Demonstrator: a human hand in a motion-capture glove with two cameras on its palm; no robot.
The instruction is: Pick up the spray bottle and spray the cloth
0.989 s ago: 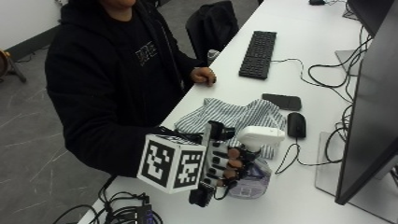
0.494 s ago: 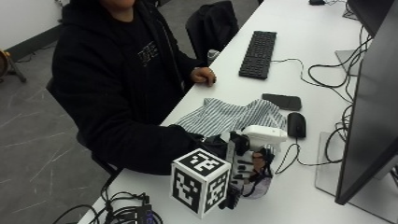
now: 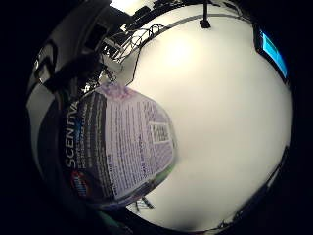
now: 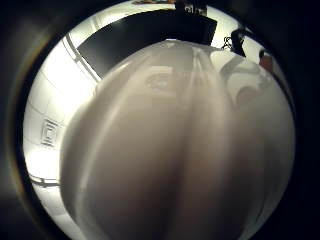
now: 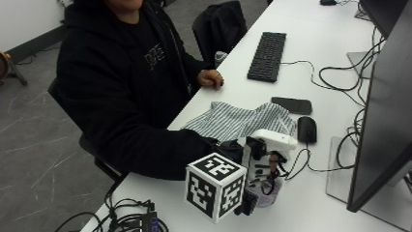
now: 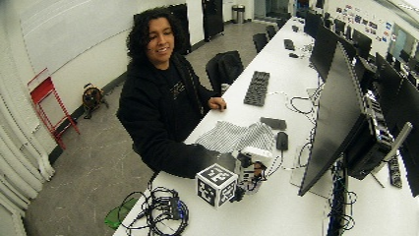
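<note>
White surface [image 5: 302, 29] runs near to far, person seated at its left edge in a black hoodie. Large monitor [image 5: 386, 111] stands along the right side, black keyboard [image 5: 267, 55] toward the far end, cables trailing right of it.

Striped cloth [image 5: 238, 121] lies crumpled on the surface mid-way, in front of the person. Just right of it: black phone [image 5: 291, 105] flat on the surface, black mouse [image 5: 306, 129] nearer, beside the cloth's right corner.

Spray bottle [image 5: 267, 164] is upright on the near side of the cloth, white trigger head on top pointing right, clear body low against the surface. Can't tell if its base is touching or just off the surface.

Hands: gloved right hand [image 5: 254, 166] is wrapped around the bottle neck below the trigger head, fingers curled on it. Bare left hand [image 5: 210, 78] rests loosely curled at the surface's left edge, near the keyboard, holding nothing.

Little-finger palm view: bottle's printed back label [image 3: 122, 147] fills the side next to the palm, white surface [image 3: 220, 122] beyond. Thumb-side palm view: white bottle head [image 4: 185, 145] fills nearly the whole picture, very close to the palm.
</note>
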